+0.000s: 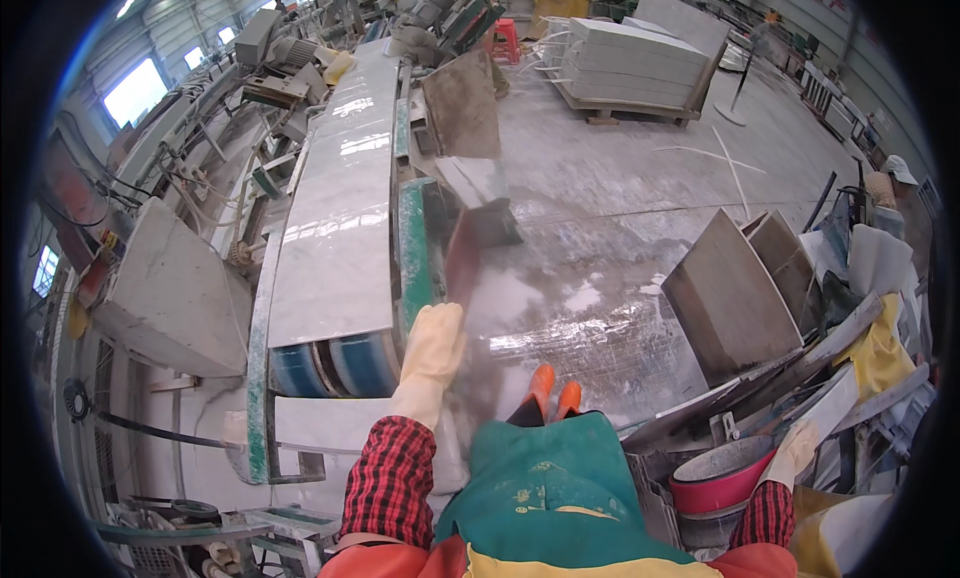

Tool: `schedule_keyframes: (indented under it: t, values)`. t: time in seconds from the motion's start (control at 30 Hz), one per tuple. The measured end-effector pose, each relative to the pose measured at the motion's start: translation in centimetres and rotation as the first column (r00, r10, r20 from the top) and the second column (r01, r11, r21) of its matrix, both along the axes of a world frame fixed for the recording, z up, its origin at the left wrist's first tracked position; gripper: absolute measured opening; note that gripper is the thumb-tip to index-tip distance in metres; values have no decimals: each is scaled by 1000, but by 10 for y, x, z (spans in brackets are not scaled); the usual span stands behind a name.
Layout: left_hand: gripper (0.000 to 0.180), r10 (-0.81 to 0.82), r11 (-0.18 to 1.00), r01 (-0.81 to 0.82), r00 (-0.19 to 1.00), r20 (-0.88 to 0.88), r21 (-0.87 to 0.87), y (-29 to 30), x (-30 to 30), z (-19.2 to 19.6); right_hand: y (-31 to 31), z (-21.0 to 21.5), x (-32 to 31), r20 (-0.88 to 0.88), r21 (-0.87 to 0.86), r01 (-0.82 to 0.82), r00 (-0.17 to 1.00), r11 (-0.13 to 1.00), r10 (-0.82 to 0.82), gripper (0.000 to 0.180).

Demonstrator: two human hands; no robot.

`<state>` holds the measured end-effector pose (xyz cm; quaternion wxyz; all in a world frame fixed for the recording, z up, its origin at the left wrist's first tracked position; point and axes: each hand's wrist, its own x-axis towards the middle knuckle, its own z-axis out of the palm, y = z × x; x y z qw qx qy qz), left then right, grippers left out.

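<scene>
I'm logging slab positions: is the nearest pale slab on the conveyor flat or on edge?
Lying flat: the pale slab shows its broad face upward, with blue belting visible beyond its near edge.

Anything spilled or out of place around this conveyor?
Possibly spilled: the floor beyond the orange boots is wet and glossy, with irregular white patches that look like residue, though what they are can't be told.

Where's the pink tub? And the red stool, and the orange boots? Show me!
Pink tub [718,495]: head view, on its outer wall.
Red stool [507,38]: head view, on its side below the seat.
Orange boots [541,382]: head view, on the left boot's top.
</scene>
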<state>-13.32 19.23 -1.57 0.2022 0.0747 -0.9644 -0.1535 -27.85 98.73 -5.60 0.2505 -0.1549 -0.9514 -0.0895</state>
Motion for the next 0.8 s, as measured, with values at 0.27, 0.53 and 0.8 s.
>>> schedule_keyframes:
  t: [0.27,0.53,0.8]
  values:
    - [35,-6,1000,6,1000,-25,19,2,4,4,-16,6,8,-6,-60,-26,1000,998,26,46]
    - [30,0,999,2,1000,-31,51,1,3,5,4,-10,12,-15,-26,-74,997,997,74,46]
    - [28,21,999,-19,999,-40,48,0,4,2,-22,2,19,34,-82,-26,999,996,29,48]
